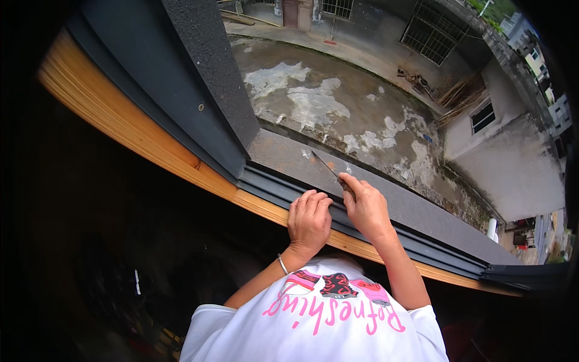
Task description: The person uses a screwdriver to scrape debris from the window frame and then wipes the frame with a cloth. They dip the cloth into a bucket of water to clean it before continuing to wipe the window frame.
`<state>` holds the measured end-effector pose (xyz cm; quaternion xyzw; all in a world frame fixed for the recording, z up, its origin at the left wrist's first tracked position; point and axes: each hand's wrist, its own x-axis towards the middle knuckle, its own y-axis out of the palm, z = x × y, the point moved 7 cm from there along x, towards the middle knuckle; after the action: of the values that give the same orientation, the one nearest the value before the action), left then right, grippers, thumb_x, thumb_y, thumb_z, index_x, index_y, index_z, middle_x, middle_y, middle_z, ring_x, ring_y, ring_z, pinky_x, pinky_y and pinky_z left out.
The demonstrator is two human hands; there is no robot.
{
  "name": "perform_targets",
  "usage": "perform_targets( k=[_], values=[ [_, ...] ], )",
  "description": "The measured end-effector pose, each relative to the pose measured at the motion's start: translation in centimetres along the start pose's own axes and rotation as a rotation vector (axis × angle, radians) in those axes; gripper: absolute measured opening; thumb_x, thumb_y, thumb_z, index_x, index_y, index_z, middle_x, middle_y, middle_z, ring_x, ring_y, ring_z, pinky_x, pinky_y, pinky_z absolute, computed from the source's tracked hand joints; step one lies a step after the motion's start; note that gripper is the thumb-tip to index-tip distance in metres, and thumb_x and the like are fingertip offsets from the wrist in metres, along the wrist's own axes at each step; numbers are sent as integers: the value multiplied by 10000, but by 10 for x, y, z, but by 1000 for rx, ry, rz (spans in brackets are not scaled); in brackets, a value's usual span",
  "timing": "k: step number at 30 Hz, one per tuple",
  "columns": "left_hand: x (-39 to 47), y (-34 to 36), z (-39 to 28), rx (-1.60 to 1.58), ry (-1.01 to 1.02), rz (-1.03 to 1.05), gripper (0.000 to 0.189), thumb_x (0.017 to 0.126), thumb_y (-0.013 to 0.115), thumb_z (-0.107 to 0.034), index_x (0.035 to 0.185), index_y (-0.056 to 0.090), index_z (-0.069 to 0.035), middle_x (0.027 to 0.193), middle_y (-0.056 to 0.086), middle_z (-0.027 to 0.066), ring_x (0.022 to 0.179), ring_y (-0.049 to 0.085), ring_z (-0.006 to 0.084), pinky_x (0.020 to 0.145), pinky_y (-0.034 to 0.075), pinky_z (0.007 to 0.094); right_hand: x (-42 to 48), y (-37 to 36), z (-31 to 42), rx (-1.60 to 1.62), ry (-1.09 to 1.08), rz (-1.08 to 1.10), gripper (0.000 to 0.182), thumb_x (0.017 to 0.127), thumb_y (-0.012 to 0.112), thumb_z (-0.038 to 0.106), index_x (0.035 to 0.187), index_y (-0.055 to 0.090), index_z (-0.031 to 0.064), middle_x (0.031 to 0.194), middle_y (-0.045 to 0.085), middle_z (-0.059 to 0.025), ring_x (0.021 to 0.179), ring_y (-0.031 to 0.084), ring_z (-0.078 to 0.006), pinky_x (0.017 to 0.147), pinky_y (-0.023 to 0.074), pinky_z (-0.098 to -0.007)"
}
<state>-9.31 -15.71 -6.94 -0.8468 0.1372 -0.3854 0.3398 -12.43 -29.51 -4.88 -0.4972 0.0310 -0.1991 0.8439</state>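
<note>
My right hand (pixel 365 206) grips the dark handle of a thin-bladed hand tool (pixel 325 164); whether it is a knife or a scraper I cannot tell. The blade points away and to the left, over the outer window sill (pixel 289 154), close to pale and orange marks on its grey surface. My left hand (pixel 310 221) rests with curled fingers on the dark metal window track (pixel 271 183) and the wooden trim (pixel 258 201) along its inner side. Nothing shows in the left hand, and a metal bangle circles its wrist.
A dark window jamb (pixel 181 90) rises at the left. Beyond the sill lies a drop to a stained concrete yard (pixel 316 97). Barred windows (pixel 433 34), stacked poles (pixel 461 97) and a white pipe (pixel 492 230) are outside. Indoors below the trim is too dark to make out.
</note>
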Motion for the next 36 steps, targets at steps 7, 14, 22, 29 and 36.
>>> perform_targets(
  k=[7, 14, 22, 29, 36],
  values=[
    [-1, 9, -2, 53, 26, 16, 206, 818, 616, -1, 1009, 656, -69, 1075, 672, 80, 1119, 603, 313, 952, 449, 427, -26, -58, -23, 245, -9, -139, 311, 904, 584, 132, 1211, 631, 127, 911, 675, -187, 809, 662, -418, 738, 539, -490],
    [-7, 20, -13, 66, 92, 78, 230, 831, 598, 14, 1048, 646, -46, 1116, 660, 105, 1133, 591, 325, 974, 442, 438, -122, -111, -131, 79, 512, -178, 311, 905, 600, 155, 1198, 646, 60, 980, 705, -207, 919, 670, -395, 804, 532, -461],
    [-10, 24, -7, 88, 166, 67, 219, 852, 568, 36, 1054, 639, -9, 1084, 651, 117, 1071, 600, 331, 941, 450, 434, -253, -161, -174, 219, 734, -401, 301, 904, 609, 192, 1177, 667, 80, 971, 712, -187, 907, 675, -379, 801, 541, -425],
    [-11, 28, -4, 47, 113, 150, 200, 848, 572, 51, 1039, 622, 22, 1095, 646, 149, 1089, 590, 345, 973, 433, 443, -350, -217, -211, 2, 941, -817, 320, 928, 612, 135, 1228, 603, 25, 1056, 682, -218, 965, 660, -404, 798, 535, -446],
    [9, 40, -144, -162, 297, 271, 213, 828, 574, 73, 1025, 614, 3, 1065, 630, 147, 1080, 570, 339, 976, 424, 438, -407, -212, -234, 212, 809, -1116, 273, 916, 675, 136, 1136, 605, -10, 952, 692, -166, 847, 678, -303, 760, 534, -366]
  ],
)
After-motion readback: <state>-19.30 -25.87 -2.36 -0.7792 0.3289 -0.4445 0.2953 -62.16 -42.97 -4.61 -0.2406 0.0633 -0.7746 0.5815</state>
